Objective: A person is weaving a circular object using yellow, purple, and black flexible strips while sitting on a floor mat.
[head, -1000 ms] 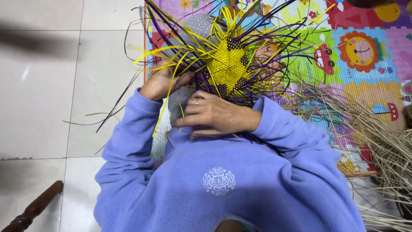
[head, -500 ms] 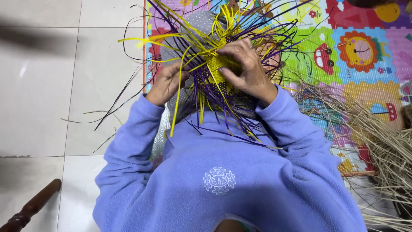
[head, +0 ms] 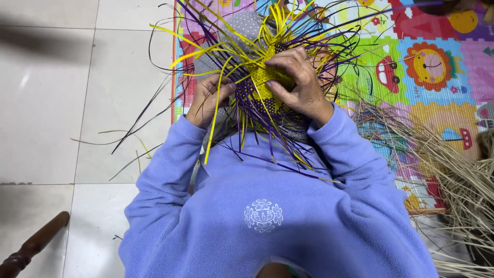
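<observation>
A half-woven piece of yellow and purple strips (head: 263, 85) rests over my lap, with long loose strands fanning out on all sides. My left hand (head: 207, 100) grips its left edge, fingers curled among the yellow strands. My right hand (head: 297, 82) lies on top of the woven yellow centre, fingers pinching strips there. Both arms wear lilac fleece sleeves. Grey dotted cloth (head: 242, 31) shows under the weave.
A bright children's play mat (head: 427, 62) covers the floor to the right. A heap of pale dry straw (head: 458, 170) lies on its right part. White floor tiles (head: 77, 103) lie to the left, with stray strips. A dark turned wooden leg (head: 31, 247) stands at bottom left.
My right hand rose from my lap onto the woven centre and now grips strips there. The weave has turned, and the left hand shifted slightly along its edge.
</observation>
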